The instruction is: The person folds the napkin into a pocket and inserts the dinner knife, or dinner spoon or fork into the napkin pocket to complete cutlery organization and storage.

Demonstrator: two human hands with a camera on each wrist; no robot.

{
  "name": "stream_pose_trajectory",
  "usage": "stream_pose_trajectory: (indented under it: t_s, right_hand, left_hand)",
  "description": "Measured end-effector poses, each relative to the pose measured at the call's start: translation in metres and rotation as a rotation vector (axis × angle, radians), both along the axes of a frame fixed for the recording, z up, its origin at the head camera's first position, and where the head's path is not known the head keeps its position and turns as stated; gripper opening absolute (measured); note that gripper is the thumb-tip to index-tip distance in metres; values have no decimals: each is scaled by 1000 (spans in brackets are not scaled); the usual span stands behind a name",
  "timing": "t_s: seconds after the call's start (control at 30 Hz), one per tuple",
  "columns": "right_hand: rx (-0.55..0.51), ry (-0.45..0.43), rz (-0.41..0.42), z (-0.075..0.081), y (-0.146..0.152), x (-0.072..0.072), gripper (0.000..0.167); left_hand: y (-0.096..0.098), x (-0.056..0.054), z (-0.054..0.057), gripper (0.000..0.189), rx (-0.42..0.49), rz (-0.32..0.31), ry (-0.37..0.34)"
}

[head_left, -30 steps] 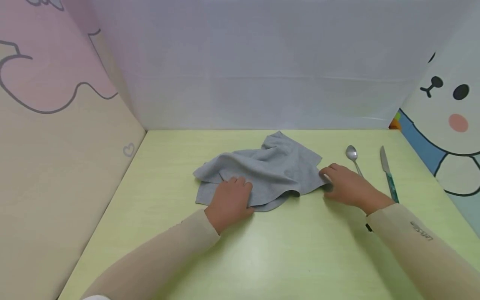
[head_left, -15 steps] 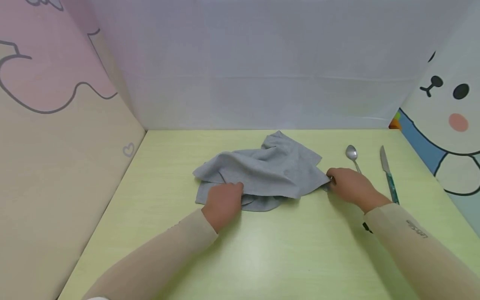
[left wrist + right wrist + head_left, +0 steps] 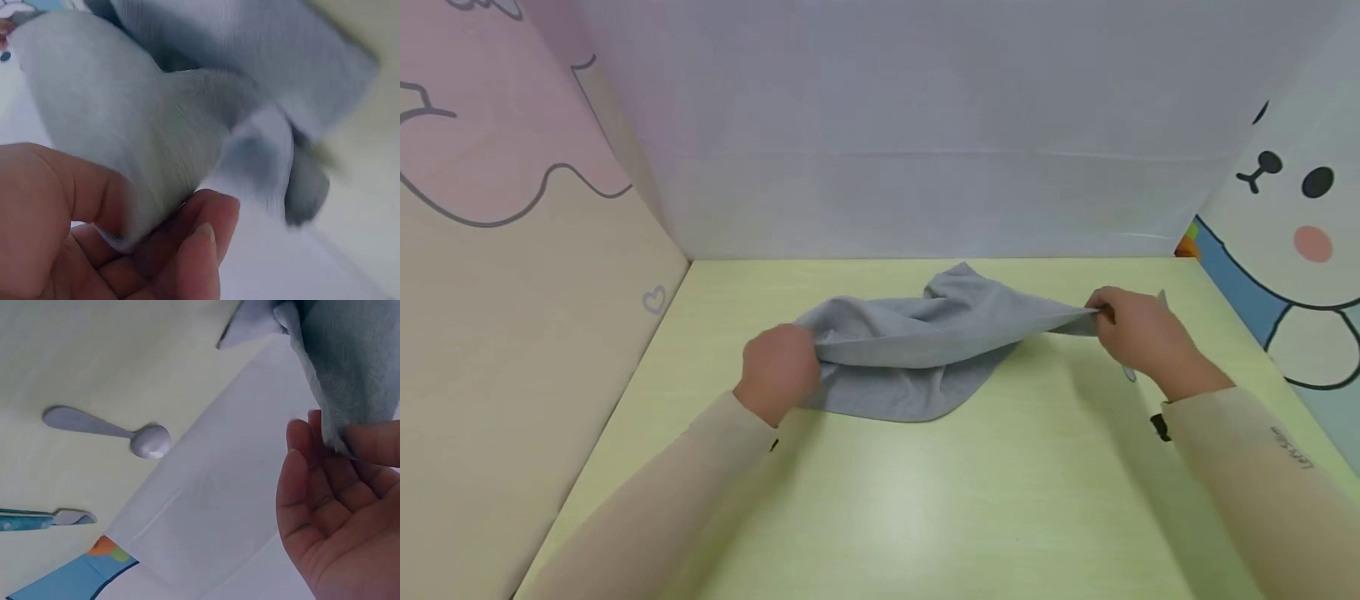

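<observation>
A grey cloth point(image 3: 925, 333) lies crumpled on the table, its front edge lifted and stretched between both hands. My left hand point(image 3: 781, 371) grips the cloth's left part; the left wrist view shows the cloth point(image 3: 137, 125) pinched between thumb and fingers. Off to the right, my right hand point(image 3: 1142, 337) pinches a corner, raised above the table. In the right wrist view that corner of cloth point(image 3: 344, 419) sits between thumb and fingers. Some of the cloth's back and lower layer still rests on the table, folded over itself.
A metal spoon point(image 3: 94, 425) and a knife with a green handle point(image 3: 37, 520) lie on the table at the right, mostly covered by my right hand in the head view. A white wall point(image 3: 925, 200) stands behind the pale table point(image 3: 895, 508), with patterned panels at both sides.
My left hand has taken hold of the cloth and moved left with it. The right hand has moved up and right with its corner, so the front edge is now lifted and stretched.
</observation>
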State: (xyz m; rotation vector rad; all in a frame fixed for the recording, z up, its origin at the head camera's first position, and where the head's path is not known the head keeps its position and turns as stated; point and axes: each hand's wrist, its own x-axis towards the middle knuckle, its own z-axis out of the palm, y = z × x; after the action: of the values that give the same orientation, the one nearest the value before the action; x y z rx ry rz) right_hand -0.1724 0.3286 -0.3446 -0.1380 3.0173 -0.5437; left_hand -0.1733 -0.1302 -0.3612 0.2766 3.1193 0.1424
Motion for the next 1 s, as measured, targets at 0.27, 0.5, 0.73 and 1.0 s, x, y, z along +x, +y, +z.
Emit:
stream_pose_trajectory:
  t_s: [0.27, 0.5, 0.73, 1.0]
  right_hand:
    - [-102, 205, -156, 44, 6, -4, 38]
    - [-117, 375, -211, 87, 4, -12, 43]
    - [-235, 458, -322, 130, -2, -12, 45]
    - [-485, 573, -389, 159, -8, 5, 26]
  left_hand:
    - [-36, -22, 49, 18, 122, 46, 257]
    - [-55, -36, 97, 22, 267, 70, 409]
    - [-66, -37, 135, 34, 521, 126, 510]
    - [-71, -23, 169, 30, 732, 106, 480]
